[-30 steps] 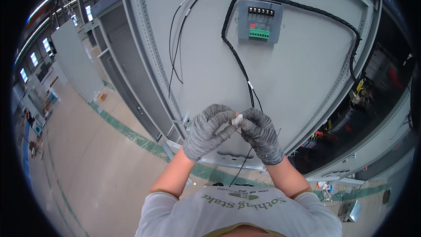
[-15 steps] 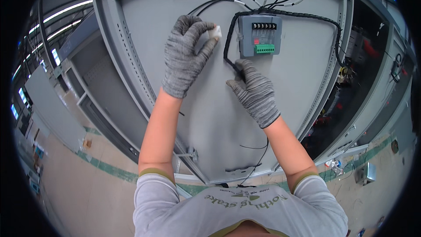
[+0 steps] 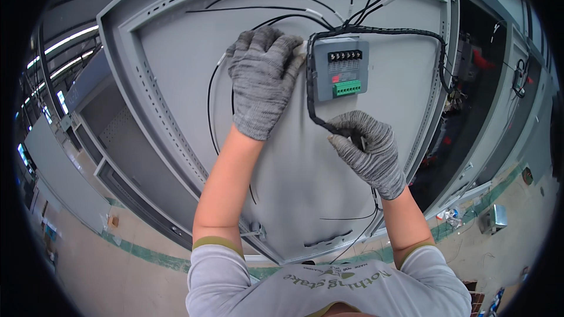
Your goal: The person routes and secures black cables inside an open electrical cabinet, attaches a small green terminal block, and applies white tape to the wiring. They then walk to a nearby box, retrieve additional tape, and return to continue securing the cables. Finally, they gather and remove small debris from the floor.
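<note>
My left hand (image 3: 261,79), in a grey knit glove, pinches a small white block (image 3: 302,49) against the grey metal panel (image 3: 285,176), just left of the cable bundle. The fingers partly hide the block. My right hand (image 3: 375,154), gloved alike, is closed round the lower end of the black wrapped cable bundle (image 3: 311,91) and draws it down and to the right. That bundle runs along the left side and over the top of a grey module (image 3: 324,85) with a black terminal strip (image 3: 345,56) and a green connector (image 3: 347,87).
Loose black wires (image 3: 252,7) with white sleeves fan out above the module, and one hangs left of my left hand. The panel has a perforated frame (image 3: 144,61). An open dark cabinet (image 3: 470,111) with wiring stands at the right. A metal box (image 3: 497,216) lies on the floor.
My left hand has brought the white block right, up to the bundle. My right hand, still gripping the bundle, has moved down and right. The whole view has shifted slightly.
</note>
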Tool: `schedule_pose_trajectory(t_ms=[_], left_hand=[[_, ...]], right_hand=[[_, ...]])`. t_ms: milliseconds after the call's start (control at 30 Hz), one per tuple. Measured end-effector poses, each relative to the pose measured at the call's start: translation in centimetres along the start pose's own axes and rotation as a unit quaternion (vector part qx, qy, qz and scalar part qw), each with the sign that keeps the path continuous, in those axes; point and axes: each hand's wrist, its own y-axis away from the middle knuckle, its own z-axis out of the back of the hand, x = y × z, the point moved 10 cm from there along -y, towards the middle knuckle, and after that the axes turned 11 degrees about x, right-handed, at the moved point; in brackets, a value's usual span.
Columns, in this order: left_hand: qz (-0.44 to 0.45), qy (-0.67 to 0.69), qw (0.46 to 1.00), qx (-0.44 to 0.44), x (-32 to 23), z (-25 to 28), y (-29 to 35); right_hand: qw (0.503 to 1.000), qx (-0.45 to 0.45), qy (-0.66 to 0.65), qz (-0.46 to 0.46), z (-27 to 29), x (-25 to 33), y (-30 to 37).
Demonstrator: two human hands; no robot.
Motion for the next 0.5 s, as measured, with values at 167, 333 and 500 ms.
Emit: schedule_pose_trajectory(t_ms=[167,333,500], left_hand=[[0.019,-0.028,0.999,0.02,-0.4,-0.3,-0.5],[0.021,-0.031,0.999,0.008,0.1,-0.6,-0.3],[0.027,-0.043,0.998,0.024,0.1,-0.9,-0.4]], right_hand=[[0.998,0.022,-0.004,0.06,0.1,0.3,-0.2],[0.996,0.043,-0.043,0.059,-0.4,-0.6,-0.5],[0.996,0.074,-0.019,0.051,-0.6,-1.1,-0.9]])
